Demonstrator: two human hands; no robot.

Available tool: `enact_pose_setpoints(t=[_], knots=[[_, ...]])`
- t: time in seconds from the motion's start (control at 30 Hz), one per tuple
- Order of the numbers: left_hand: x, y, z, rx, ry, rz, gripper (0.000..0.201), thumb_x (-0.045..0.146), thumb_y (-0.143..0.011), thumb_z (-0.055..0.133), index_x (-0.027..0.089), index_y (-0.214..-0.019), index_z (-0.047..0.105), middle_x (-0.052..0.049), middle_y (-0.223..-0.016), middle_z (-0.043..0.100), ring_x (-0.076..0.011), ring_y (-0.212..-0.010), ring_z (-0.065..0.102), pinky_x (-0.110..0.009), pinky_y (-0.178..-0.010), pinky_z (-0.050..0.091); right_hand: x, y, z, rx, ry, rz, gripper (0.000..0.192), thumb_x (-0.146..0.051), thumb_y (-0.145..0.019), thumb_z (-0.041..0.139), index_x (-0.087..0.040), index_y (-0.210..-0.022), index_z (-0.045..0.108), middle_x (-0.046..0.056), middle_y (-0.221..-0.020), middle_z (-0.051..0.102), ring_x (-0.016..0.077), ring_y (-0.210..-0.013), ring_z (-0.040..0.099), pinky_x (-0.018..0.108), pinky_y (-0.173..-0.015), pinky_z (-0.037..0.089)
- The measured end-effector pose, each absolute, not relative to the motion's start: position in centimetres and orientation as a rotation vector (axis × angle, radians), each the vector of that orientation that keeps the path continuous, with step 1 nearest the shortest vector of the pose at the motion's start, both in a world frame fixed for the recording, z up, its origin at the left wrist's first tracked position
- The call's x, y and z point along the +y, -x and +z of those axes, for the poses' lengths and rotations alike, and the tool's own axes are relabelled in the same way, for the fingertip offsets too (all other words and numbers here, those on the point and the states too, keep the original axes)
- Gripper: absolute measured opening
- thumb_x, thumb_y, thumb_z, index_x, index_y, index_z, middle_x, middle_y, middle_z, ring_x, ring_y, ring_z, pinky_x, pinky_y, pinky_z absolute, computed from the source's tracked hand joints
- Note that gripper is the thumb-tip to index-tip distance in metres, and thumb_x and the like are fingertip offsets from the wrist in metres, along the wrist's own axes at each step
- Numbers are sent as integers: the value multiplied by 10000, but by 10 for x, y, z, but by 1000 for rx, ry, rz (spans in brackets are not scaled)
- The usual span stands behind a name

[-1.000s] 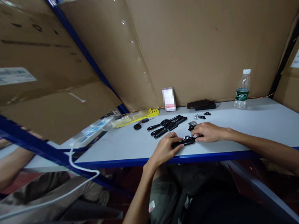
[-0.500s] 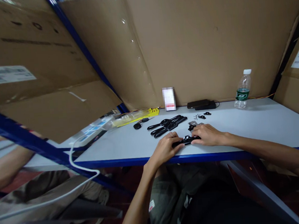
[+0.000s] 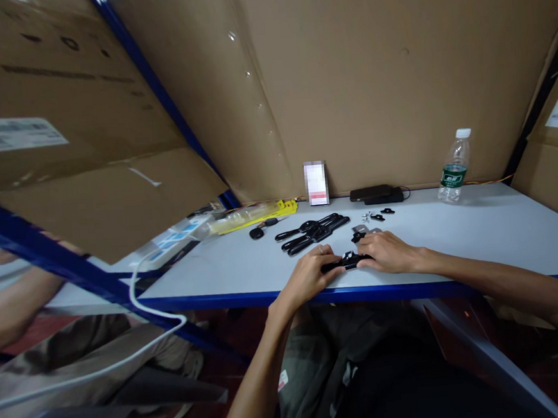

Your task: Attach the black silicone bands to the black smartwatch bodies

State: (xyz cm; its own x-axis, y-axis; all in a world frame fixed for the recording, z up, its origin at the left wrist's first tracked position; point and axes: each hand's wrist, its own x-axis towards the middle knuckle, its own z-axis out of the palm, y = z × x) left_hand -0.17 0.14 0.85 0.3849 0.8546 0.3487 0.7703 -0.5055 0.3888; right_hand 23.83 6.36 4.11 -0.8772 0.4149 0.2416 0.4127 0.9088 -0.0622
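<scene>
A long black plastic part [image 3: 344, 263] lies near the front edge of the pale table [image 3: 478, 232]. My left hand [image 3: 308, 276] grips its left end. My right hand [image 3: 383, 251] holds its right end, fingers curled over a small white piece on it. Just beyond my right hand sit small black and silver pieces [image 3: 361, 232]. A pile of similar long black parts [image 3: 312, 228] lies behind my left hand.
A water bottle [image 3: 453, 166] stands at the back right. A black phone on a dark box [image 3: 375, 194], a small white card [image 3: 316, 183], tiny loose parts [image 3: 376, 215], a yellow-labelled plastic bag [image 3: 250, 216] and a black key [image 3: 257, 231] lie along the back. Cardboard walls surround the table. Another person's arm [image 3: 6, 308] is at the left.
My right hand has slid slightly left along the black part, closer to my left hand. The part stays on the table.
</scene>
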Motion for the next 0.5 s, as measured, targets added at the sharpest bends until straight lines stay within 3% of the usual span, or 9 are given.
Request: enact_pose_setpoints(t=[0.5], knots=[[0,0,11,1488,-2460,758,253,384,-953,629,199,-1060,765,-54,-962,669,-214,-938,636,-319,-849,474,70,-240,48,-2846,716,125,144,-301,-915,686,-175,-882,748,70,-918,707,205,-850,627,290,-672,381]])
